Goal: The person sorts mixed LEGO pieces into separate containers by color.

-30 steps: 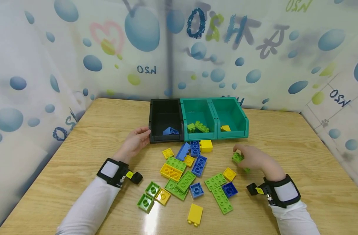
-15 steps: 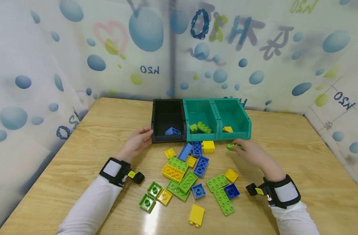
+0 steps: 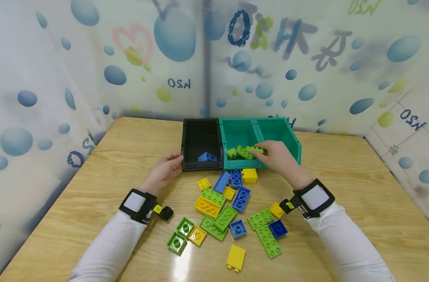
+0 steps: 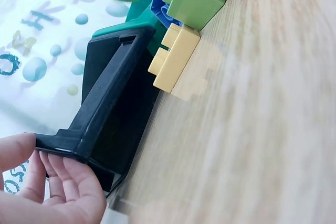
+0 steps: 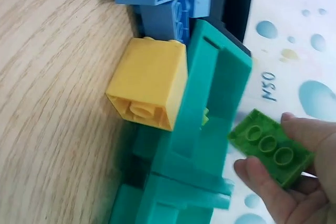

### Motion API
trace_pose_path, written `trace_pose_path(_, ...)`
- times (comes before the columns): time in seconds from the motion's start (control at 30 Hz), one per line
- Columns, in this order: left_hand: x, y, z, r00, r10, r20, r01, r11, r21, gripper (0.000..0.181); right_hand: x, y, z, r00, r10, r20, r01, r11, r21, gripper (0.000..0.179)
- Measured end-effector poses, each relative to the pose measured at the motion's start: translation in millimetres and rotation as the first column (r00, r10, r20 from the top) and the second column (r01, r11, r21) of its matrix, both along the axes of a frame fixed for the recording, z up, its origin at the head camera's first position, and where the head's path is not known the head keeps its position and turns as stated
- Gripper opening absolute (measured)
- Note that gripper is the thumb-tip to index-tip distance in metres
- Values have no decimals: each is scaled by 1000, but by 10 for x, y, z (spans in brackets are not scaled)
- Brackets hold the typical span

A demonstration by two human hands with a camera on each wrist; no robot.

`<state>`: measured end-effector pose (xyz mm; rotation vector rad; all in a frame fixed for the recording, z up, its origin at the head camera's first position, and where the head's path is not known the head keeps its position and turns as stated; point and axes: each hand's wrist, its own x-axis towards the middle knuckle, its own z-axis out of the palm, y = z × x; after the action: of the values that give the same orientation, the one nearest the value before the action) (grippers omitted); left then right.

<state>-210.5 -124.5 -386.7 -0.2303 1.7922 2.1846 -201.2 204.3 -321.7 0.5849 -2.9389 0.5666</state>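
Green brick (image 5: 270, 148), pinched between the thumb and fingers of a right hand (image 3: 276, 154), hung over the middle teal bin (image 3: 240, 164), close to the edge it shared with the right teal bin (image 3: 275, 128); open space stretched back behind it. A left hand (image 3: 164, 168) gripped the outer edge of the black bin (image 3: 201, 167). A yellow brick (image 3: 249, 176) and a blue brick (image 3: 236, 178) crowded the teal front wall, narrowing room on the tabletop (image 3: 345, 172).

The black bin (image 3: 202, 137) is smooth plastic with a low sheen, as are the green bins (image 3: 240, 164) beside it. Bricks (image 3: 236, 256) in front of it are shiny plastic; the table (image 3: 341, 172) under it looks like glossy, grained wood. Sleeves (image 3: 105, 244): matt cloth.
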Motion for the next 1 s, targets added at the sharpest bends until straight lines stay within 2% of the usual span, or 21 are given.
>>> trace_pose_path(0.17, 5, 9, -5, 1000, -2, -2, 2, 1000, 1, 20, -133, -168, -108, 999, 28, 43, -31, 996, 78, 31)
trace_pose_path(0.4, -5, 3, -10, 1000, 10, -2, -10, 1000, 12, 11, -251, -304, -183, 998, 65, 18, -68, 973, 222, 25)
trace_pose_path(0.6, -8, 1, -9, 1000, 21, 7, -21, 1000, -1, 12, -326, -376, -220, 995, 67, 69, -84, 959, 271, 27)
trace_pose_path(0.8, 11, 11, 7, 1000, 14, 14, -14, 1000, -10, 12, -368, -402, -262, 983, 84, 163, -130, 946, 297, 34)
trace_pose_path(1.0, 10, 19, 7, 1000, 16, 7, -16, 1000, -1, 12, -399, -419, -284, 942, 79, 326, -168, 953, 253, 44)
